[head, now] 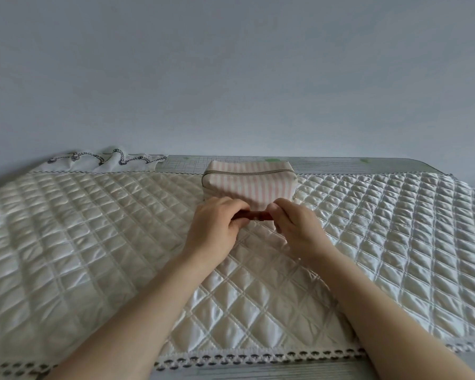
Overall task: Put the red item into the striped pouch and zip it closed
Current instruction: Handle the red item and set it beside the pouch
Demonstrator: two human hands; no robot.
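A pink-and-white striped pouch point(249, 182) stands on the quilted cloth near the table's far edge, its zipper along the top looking shut. Just in front of it a small red item point(258, 215) is held level between both hands, mostly hidden by the fingers. My left hand point(217, 223) grips its left end and my right hand point(296, 226) grips its right end. Both hands hover slightly above the cloth, close to the pouch's front face.
A cream quilted cloth point(93, 229) with a lace border covers most of the table. A white embroidered fabric point(104, 160) lies bunched at the far left. The grey table edge point(368, 164) meets a plain wall behind.
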